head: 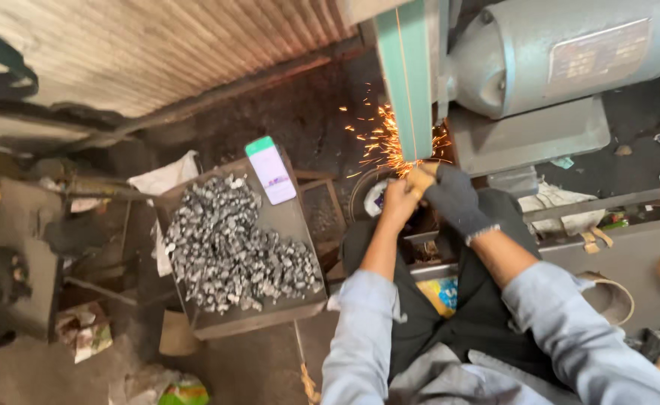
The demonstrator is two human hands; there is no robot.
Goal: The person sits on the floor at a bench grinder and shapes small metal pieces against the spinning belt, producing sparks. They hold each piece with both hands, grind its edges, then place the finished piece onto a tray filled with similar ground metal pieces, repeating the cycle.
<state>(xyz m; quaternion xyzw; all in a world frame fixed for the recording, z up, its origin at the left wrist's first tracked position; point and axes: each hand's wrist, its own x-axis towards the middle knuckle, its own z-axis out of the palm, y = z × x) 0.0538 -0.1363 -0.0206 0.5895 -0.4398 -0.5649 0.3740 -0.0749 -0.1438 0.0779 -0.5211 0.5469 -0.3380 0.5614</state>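
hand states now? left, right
Left hand: bare, closed on a small workpiece at the sanding belt.
Right hand: dark glove, closed on the same workpiece.

Tray [300, 225] of metal pieces [232, 247] left of hands, phone [270, 170] on it, motor [562, 56] beyond.

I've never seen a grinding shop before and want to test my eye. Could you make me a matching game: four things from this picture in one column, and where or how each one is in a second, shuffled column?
Things
1. phone
2. right hand
3. sparks
4. small metal pieces

Places or states
A. wears a dark glove
B. heaped in the flat metal tray
C. leans at the far edge of the tray, screen lit
D. fly off where both hands meet the green belt

Pairs: 1-C, 2-A, 3-D, 4-B

The left hand is bare.
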